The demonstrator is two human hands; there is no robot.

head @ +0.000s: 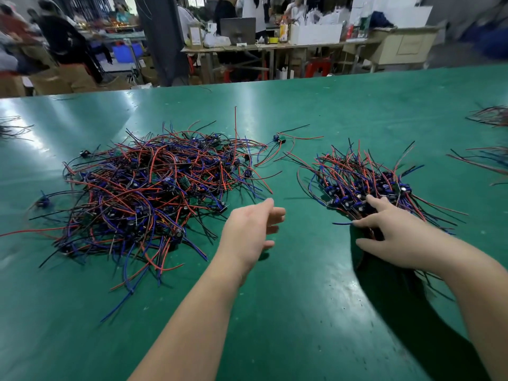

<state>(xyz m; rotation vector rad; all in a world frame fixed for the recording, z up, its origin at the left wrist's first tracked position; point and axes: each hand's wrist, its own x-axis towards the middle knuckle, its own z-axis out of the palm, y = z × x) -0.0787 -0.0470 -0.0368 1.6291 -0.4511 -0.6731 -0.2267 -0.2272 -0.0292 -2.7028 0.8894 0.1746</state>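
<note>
Wire bundle (pixel 357 174) under right hand (pixel 398 235), left hand (pixel 251 229) relaxed

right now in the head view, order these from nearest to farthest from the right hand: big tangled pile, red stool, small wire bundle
1. small wire bundle, right under the right hand, fingers touching it
2. big tangled pile, off to the left on the green table
3. red stool, beyond the table's far edge

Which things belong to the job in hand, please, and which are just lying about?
In hand: large tangled pile of red, blue and black wired modules; neater bundle of the same under right hand.
Lying about: lone blue wired module; grey monitor.
</note>
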